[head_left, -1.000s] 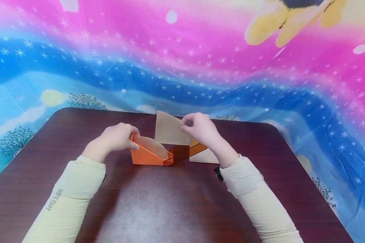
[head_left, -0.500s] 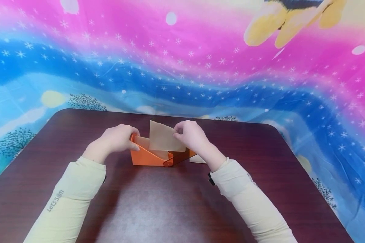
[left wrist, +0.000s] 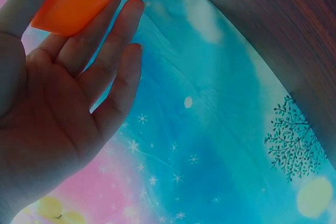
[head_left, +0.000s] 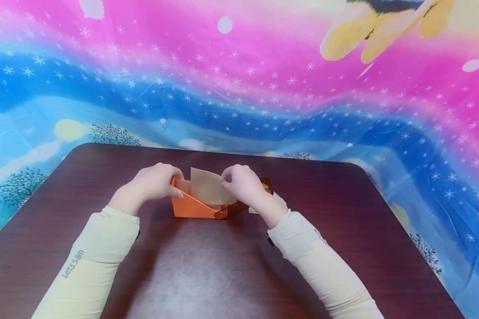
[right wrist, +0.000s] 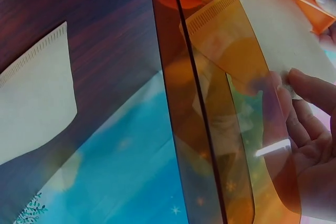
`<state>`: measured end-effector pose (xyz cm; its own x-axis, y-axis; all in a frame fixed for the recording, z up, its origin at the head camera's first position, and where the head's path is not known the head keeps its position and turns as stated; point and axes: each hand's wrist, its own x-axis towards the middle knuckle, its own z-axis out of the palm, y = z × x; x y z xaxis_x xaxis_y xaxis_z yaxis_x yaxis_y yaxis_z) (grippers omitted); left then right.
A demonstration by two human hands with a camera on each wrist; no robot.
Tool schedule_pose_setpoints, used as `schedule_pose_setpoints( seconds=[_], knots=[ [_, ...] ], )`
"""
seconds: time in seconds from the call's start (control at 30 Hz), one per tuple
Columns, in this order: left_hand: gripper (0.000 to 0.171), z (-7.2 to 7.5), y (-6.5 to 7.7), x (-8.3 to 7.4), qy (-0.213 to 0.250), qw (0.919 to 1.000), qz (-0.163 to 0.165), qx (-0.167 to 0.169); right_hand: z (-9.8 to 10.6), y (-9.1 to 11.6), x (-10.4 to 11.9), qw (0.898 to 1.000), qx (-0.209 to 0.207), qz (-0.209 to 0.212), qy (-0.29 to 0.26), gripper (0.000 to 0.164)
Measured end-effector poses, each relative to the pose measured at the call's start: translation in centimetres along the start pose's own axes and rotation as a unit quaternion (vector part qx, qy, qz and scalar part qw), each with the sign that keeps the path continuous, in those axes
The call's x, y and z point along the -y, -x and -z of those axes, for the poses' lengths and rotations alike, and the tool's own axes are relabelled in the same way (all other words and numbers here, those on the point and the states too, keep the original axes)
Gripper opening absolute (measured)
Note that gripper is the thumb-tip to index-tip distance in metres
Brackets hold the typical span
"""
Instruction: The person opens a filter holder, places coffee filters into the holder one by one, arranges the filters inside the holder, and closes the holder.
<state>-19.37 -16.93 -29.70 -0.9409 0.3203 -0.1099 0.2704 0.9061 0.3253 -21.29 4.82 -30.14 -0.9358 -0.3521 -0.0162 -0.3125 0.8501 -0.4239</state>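
My left hand point(head_left: 153, 179) grips the left end of an orange coffee filter box point(head_left: 193, 206), thumb on the near side. In the left wrist view the box's corner point(left wrist: 79, 3) lies between thumb and fingers. My right hand point(head_left: 245, 184) pinches a tan paper coffee filter point(head_left: 207, 186) by its right edge. That filter stands upright, its lower edge down behind the box's near wall. Another filter point(head_left: 183, 185) shows inside the box behind it. The amber see-through lid point(right wrist: 178, 103) hangs open to the right, partly hidden by my right hand in the head view.
One more coffee filter point(right wrist: 39, 98) lies on the dark wooden table point(head_left: 207, 274) to the right of the box, beyond the lid. A colourful snowflake-patterned cloth point(head_left: 183, 88) hangs behind the table.
My right hand has moved left and down, bringing the filter from above the lid into the box's opening. My left hand has stayed on the box.
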Motion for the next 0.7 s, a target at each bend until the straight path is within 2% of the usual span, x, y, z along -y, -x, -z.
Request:
schedule_pose_setpoints(
  seconds=[0.33,0.57,0.7],
  knots=[
    [0.035,0.1,0.1,-0.1,-0.001,1.0,-0.002,0.001,-1.2,-0.3,0.0,1.0,0.008,0.001,0.003,0.01],
    [0.023,0.1,0.1,0.0,0.001,1.0,-0.009,-0.003,-1.7,-0.4,0.4,1.0,0.018,-0.002,0.018,0.011],
    [0.027,0.1,0.1,0.0,-0.001,1.0,-0.009,-0.003,-2.0,-0.4,0.5,1.0,0.024,-0.002,0.018,0.012]
  ],
)
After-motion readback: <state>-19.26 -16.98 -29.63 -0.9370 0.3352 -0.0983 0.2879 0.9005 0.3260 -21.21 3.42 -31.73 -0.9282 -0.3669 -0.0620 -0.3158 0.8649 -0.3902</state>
